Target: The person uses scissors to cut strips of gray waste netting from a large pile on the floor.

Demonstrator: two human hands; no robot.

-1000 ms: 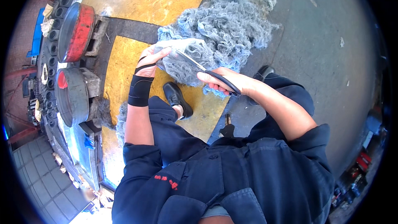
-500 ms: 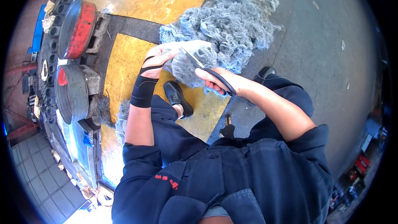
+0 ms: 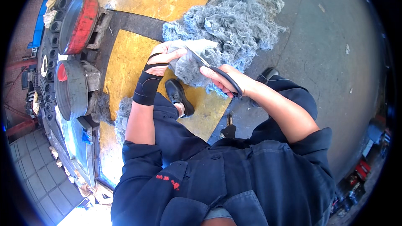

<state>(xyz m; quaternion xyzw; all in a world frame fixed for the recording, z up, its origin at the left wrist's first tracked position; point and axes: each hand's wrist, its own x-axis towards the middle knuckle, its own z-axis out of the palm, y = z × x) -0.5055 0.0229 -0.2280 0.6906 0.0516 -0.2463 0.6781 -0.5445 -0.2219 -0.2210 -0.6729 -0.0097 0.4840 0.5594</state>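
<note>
My left hand (image 3: 161, 58), with a black wrist wrap (image 3: 146, 87), is closed around a bunch of grey, fluffy fibre waste (image 3: 186, 68) with a whitish edge. In my right hand (image 3: 224, 80) is a pair of scissors with black handles (image 3: 228, 78). Their metal blades (image 3: 197, 55) point up and left at the bunch, close to my left thumb. Whether the blades are parted or closed I cannot make out well. Just beyond my hands lies a large heap of blue-grey tangled fibre (image 3: 238, 23) on the floor.
Yellow floor plates (image 3: 130, 58) lie under and ahead of me, beside dark floor (image 3: 326, 67). On the left stand a round red-and-black container (image 3: 83, 25) and a grey round one (image 3: 77, 90) on blocks. My shoes (image 3: 176, 94) are below the hands.
Both hands stay nearly in place, with the scissors and fibre shifted slightly to the right. My left thumb lies a little straighter across the fibre bunch.
</note>
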